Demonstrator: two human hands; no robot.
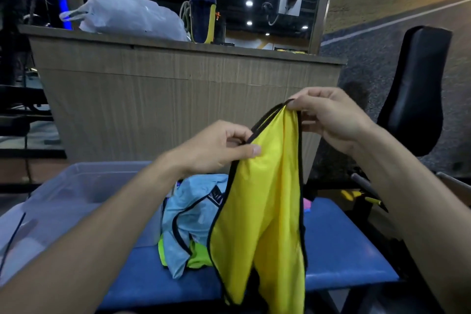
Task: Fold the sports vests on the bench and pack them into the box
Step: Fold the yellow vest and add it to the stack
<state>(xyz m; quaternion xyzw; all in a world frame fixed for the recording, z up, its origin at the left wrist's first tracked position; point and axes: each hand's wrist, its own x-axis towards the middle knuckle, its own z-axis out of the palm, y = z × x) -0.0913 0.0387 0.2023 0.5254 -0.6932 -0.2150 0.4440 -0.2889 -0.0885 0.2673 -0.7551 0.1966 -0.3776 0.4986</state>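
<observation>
Closest to the camera, a yellow vest point(262, 211) with black trim hangs lifted over the blue bench point(339, 245), its lower edge dangling past the bench's near side. Both hands hold it up by the trim at the top: the left hand point(216, 148) pinches the black edging between thumb and fingers, and the right hand point(331, 117), slightly higher, has its fingers curled round the end of the strap loop. Judging by this, the step in hand is finding and squaring the shoulders of the vest before any fold; nothing about it looks folded yet. The next move likely calls for drawing the two shoulders level and apart so the cloth hangs flat, then laying it on the bench. Behind the vest lies a crumpled heap, a light blue vest point(188, 214) on top of a green one point(196, 257), unfolded. Just left of them stands the clear plastic box point(63, 186), touching the bench. Further off, a wooden counter point(178, 79) carries a plastic bag point(127, 13) and a bottle point(202, 15).
</observation>
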